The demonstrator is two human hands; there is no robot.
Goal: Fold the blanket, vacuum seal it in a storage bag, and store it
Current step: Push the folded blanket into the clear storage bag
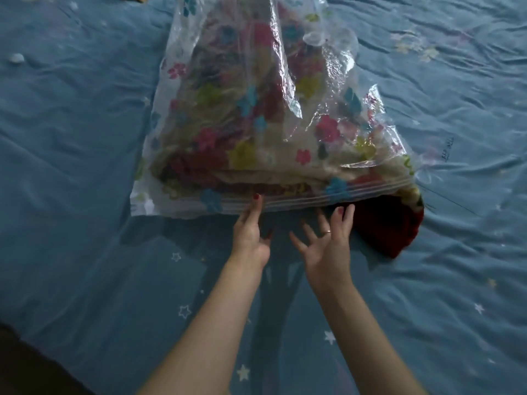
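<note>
Blanket (245, 132) lies in storage bag (182, 89) mid-bed (71, 166), red corner protruding at zip edge; left hand (251, 232) fingers straight on zip strip, right hand (328, 246) spread, holding nothing.

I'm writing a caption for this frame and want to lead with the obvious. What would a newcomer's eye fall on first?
First the clear storage bag with flower print, lying mid-frame on the blue star-patterned bedsheet with a folded blanket inside, its red end poking out at the bag's near right corner. Next, the two bare hands at the bag's mouth: the left hand fingers the zip strip, the right hand is spread open beside it.
</note>
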